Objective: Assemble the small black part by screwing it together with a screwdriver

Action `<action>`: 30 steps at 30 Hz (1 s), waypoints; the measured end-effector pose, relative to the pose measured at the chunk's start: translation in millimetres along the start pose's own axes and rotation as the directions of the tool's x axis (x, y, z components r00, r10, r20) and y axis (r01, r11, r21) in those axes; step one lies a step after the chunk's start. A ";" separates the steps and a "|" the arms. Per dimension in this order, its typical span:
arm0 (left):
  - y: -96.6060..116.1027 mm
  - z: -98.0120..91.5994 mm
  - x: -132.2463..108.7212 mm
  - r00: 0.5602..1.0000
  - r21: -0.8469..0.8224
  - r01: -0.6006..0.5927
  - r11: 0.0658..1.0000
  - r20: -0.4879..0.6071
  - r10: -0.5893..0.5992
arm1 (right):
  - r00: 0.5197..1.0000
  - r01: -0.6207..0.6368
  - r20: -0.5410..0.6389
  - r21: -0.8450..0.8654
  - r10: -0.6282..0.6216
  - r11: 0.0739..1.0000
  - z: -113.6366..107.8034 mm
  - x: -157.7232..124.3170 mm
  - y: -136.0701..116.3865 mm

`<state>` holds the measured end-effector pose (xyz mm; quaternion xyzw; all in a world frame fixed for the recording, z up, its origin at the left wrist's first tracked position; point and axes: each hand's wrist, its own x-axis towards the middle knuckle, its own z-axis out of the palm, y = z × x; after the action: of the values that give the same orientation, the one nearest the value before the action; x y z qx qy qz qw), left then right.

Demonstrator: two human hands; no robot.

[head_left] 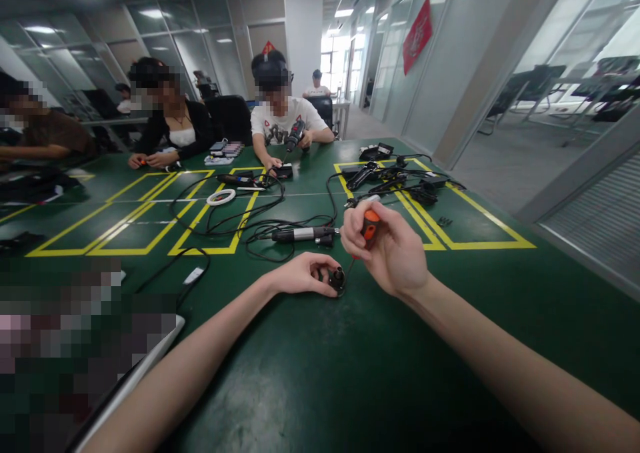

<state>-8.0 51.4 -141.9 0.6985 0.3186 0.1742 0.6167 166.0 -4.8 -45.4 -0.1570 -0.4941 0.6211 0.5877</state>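
My left hand (305,274) rests on the green table (350,373) and pinches a small round black part (337,279) with its fingertips. My right hand (387,246) is closed around a screwdriver with an orange and black handle (370,225). The screwdriver's thin shaft slants down to the black part. Both forearms reach in from the near edge.
Just beyond my hands lies a black and silver electric tool (305,234) among tangled black cables. More black tools and parts (395,176) lie inside a yellow-taped square at the right. A roll of white tape (221,197) lies farther back. Several people sit along the far side.
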 end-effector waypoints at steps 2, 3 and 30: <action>-1.2 -0.1 0.3 1.000 0.009 -0.006 1.000 -0.001 0.006 | 1.000 0.002 0.010 0.015 -0.002 1.000 -0.9 -0.2 1.1; -1.6 -0.1 0.4 1.000 0.014 -0.009 1.000 0.000 0.009 | 1.000 0.006 0.016 0.024 -0.006 1.000 -1.1 -0.5 1.5; 0.0 6.3 -1.7 0.999 0.063 -0.034 0.997 -0.037 0.036 | 0.999 -0.008 0.051 0.008 0.008 1.000 -2.9 2.9 0.5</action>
<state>-5.3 45.5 -142.8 0.7195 0.3231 0.1881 0.5853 167.3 -0.9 -46.0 -0.1405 -0.5056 0.6295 0.5730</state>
